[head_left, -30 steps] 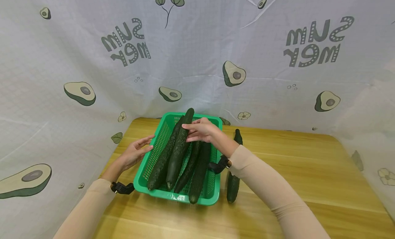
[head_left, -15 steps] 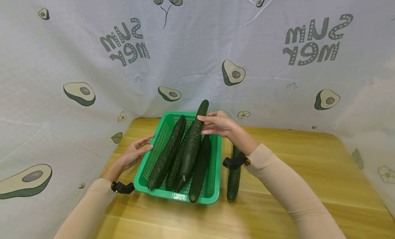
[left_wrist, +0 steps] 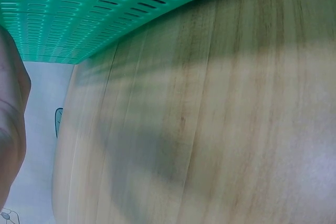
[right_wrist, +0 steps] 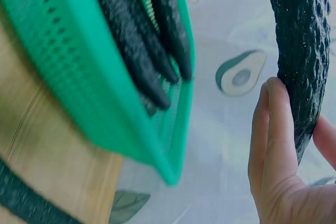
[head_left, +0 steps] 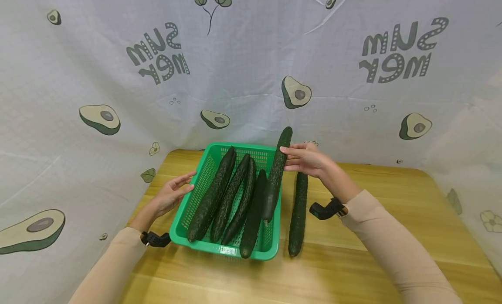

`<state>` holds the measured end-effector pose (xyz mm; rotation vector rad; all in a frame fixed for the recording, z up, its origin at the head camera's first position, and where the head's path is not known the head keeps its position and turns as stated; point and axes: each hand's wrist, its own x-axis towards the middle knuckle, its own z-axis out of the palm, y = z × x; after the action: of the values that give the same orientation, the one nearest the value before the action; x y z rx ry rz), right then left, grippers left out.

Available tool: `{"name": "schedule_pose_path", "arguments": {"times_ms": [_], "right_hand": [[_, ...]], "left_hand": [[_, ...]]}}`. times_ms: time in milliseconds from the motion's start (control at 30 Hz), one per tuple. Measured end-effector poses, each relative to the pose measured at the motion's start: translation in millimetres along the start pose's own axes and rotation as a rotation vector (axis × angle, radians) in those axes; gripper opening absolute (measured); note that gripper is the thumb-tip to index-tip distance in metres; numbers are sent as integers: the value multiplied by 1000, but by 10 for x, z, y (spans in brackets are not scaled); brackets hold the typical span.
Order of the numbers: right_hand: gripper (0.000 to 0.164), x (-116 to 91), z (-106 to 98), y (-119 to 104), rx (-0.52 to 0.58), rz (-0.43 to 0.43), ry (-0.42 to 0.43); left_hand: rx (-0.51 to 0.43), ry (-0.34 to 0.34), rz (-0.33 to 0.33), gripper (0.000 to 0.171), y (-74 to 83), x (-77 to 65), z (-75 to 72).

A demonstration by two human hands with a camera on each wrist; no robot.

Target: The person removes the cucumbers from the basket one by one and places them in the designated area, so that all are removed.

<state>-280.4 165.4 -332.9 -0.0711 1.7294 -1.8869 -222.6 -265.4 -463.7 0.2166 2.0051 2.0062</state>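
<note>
Flanking the basket [head_left: 182,239] are hands [head_left: 171,196] [head_left: 307,160] (the right pinching a cucumber [head_left: 276,173]).

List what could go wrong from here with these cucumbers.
The right hand pinches the held cucumber well above its middle, so it could tip or slip. In the head view, its lower end overlaps the right side of the basket, so it might catch there. The loose cucumber on the table could roll if bumped.

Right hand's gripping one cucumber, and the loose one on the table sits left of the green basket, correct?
Wrong side: the head view shows the loose cucumber on the table, right of the green basket. The right hand does grip one cucumber.
</note>
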Motion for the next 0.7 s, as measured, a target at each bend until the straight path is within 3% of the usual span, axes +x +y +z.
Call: {"name": "schedule_pose_path", "arguments": {"times_ms": [367, 700], "right_hand": [[79, -201, -456, 203, -72, 5, 29], [84, -267, -830, 536, -105, 48, 55]], "left_hand": [[4, 9, -9, 62, -16, 3, -8], [-18, 7, -14, 63, -37, 1, -14]]}}
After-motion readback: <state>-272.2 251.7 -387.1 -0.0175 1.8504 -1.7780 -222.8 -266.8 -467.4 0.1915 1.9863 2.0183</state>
